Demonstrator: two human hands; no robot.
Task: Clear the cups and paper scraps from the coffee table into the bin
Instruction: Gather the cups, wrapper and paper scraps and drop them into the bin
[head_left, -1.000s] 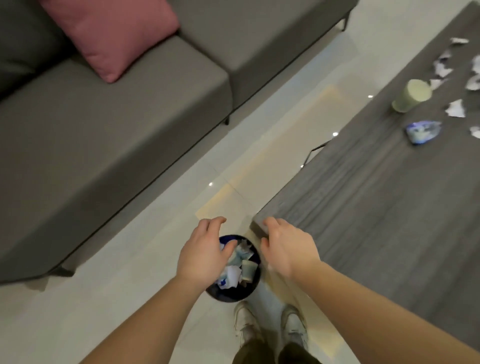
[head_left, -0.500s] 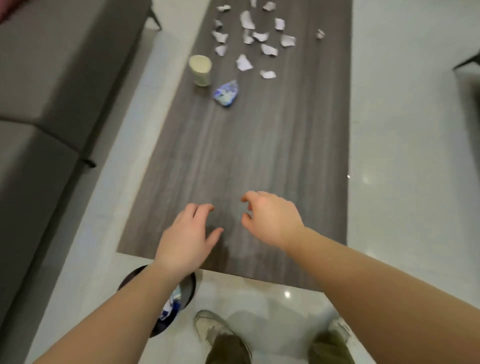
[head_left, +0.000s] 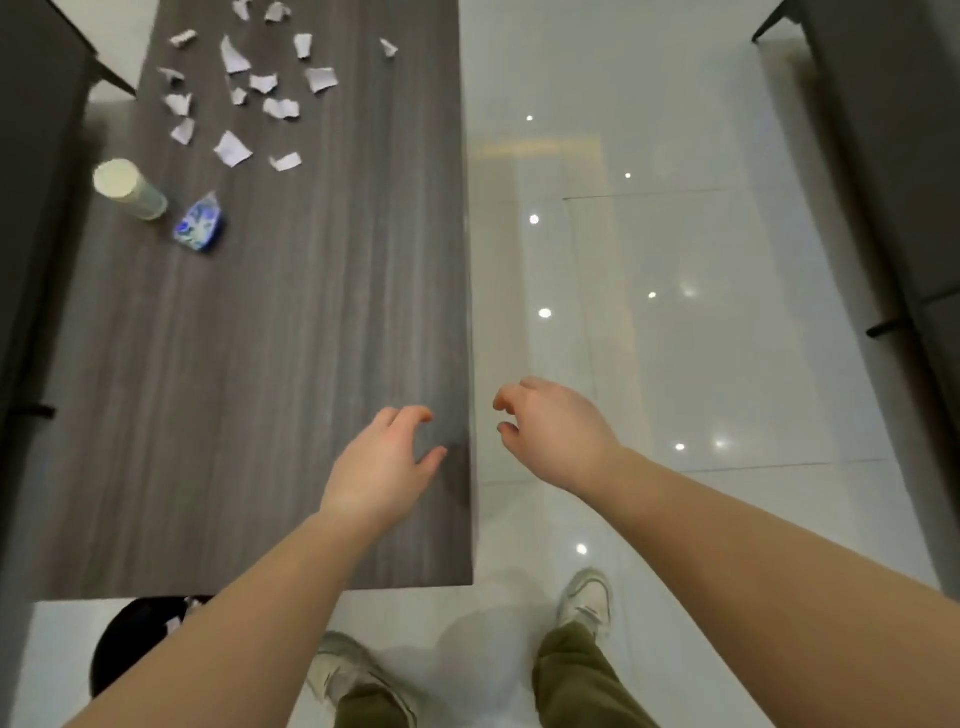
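Head view, looking down along a dark wood-grain worktop on a glossy pale floor. The left hand hovers over the near right part of the worktop, fingers loosely curled and spread, holding nothing. The right hand hangs just beyond the worktop's right edge, above the floor, likewise half-open with curled fingers and empty. At the far left of the worktop stands a pale paper cup, and touching or just beside it, toward the worktop's middle, lies a crumpled blue-and-white cup. Beyond both, at the far end of the worktop, white paper scraps lie scattered, separate from one another. The dark round bin sits on the floor just off the worktop's near left corner, partly covered by the left forearm; a few pale pieces show inside it. Two light shoes and olive trouser legs stand off the near end of the worktop.
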